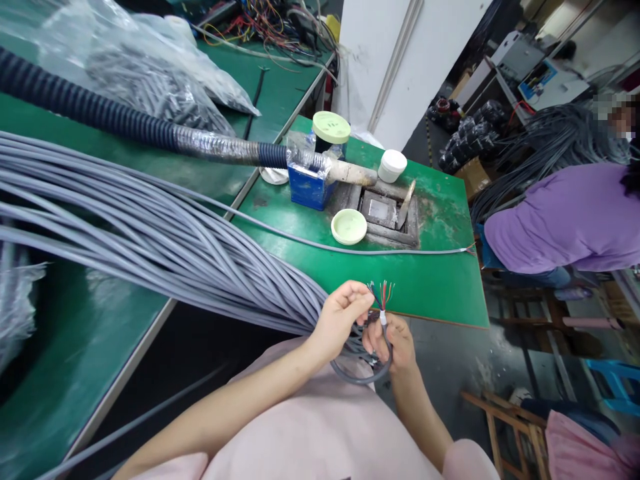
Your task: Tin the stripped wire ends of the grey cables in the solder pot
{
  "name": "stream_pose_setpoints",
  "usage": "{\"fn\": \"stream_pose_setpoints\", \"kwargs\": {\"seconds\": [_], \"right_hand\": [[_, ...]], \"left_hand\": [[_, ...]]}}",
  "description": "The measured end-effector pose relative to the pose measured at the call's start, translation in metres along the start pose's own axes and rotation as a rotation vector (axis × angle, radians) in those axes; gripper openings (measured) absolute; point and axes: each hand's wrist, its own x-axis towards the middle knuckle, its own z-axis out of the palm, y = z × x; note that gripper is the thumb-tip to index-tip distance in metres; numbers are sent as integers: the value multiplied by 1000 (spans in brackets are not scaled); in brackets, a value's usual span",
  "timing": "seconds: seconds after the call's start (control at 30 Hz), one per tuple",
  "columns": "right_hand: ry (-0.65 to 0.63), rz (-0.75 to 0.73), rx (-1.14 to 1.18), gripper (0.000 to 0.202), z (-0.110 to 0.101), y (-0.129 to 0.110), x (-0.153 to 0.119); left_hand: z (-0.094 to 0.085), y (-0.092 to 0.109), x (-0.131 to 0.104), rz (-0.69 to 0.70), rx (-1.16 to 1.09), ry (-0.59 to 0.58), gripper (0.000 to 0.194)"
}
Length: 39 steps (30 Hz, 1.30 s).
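Note:
My right hand [400, 341] is closed round the end of a grey cable [361, 381], which bends in a loop below it. From a white sleeve at the cable's tip, thin coloured wires [384, 293] fan upward. The thumb and forefinger of my left hand [345, 313] pinch some dark wires at the left of that fan. Beside my left hand lies a thick bundle of grey cables [200, 247], running off to the left. One single cable [320, 244] stretches across the green table, its stripped end near the right edge.
On the green table [440, 293] stand a solder pot [383, 210] with a scraper [406, 205], a pale green lid [349, 227], a white tub [393, 165] and a blue box [310, 189]. A black hose [125, 120] arches over. A person in purple [560, 220] sits at the right.

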Motion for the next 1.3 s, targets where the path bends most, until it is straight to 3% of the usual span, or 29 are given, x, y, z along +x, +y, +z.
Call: {"fn": "stream_pose_setpoints", "kwargs": {"seconds": [0.13,0.3,0.8,1.13,1.3], "right_hand": [[18,-5,10,38,0,-1,1],[30,-6,2,37,1,1,4],[49,-4,-47,35,0,3,5],[82,-20,-486,28,14,-27,1],[62,-20,-484,26,18,-28,2]], "left_hand": [[-4,8,-7,245,170,94,18],[0,16,-9,336,372,57,12],[4,19,2,147,400,70,20],[-10,16,2,50,302,49,23],[-12,17,0,40,272,75,23]]}}
